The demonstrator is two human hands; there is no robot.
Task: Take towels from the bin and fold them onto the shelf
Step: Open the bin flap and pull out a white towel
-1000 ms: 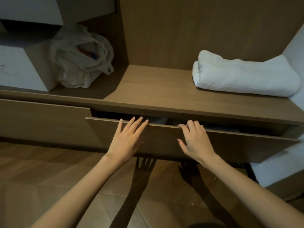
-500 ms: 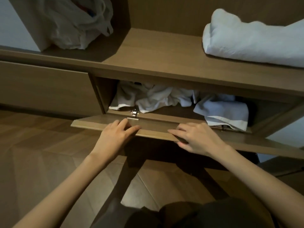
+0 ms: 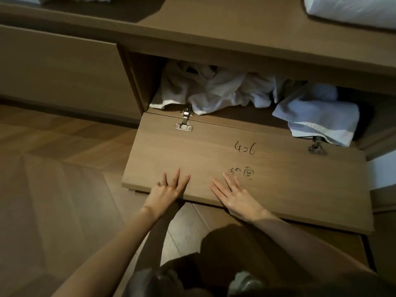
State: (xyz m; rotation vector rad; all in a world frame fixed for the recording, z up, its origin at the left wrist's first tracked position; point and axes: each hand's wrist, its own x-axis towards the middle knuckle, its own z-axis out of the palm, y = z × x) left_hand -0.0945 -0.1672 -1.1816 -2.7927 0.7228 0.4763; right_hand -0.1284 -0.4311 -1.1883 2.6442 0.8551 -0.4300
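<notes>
White towels [image 3: 214, 91] are seen crumpled in a heap inside the bin [image 3: 145, 82], the open compartment under the shelf [image 3: 235, 28]. A pale blue towel [image 3: 317, 112] is bunched at the right of the same compartment, and its edge is draped over the right hinge [image 3: 316, 146]. The towels are well apart from both hands, beyond the whole depth of the lowered wooden flap [image 3: 278, 189], which is hinged at the bin's front and marked with handwriting [image 3: 245, 147].

The left hand [image 3: 169, 188] is laid at the flap's near edge, back upward, with straight fingers spread across the wood. Its thumb cannot be made out and is possibly hidden under the edge. The right hand [image 3: 233, 194] is set just beside it, a little further onto the panel, with fingers and thumb straight and fanned. Nothing is gripped by either hand. Both forearms are extended forward from the bottom of the view.

One folded white towel [image 3: 351, 9] is partly seen on the shelf at the upper right.
</notes>
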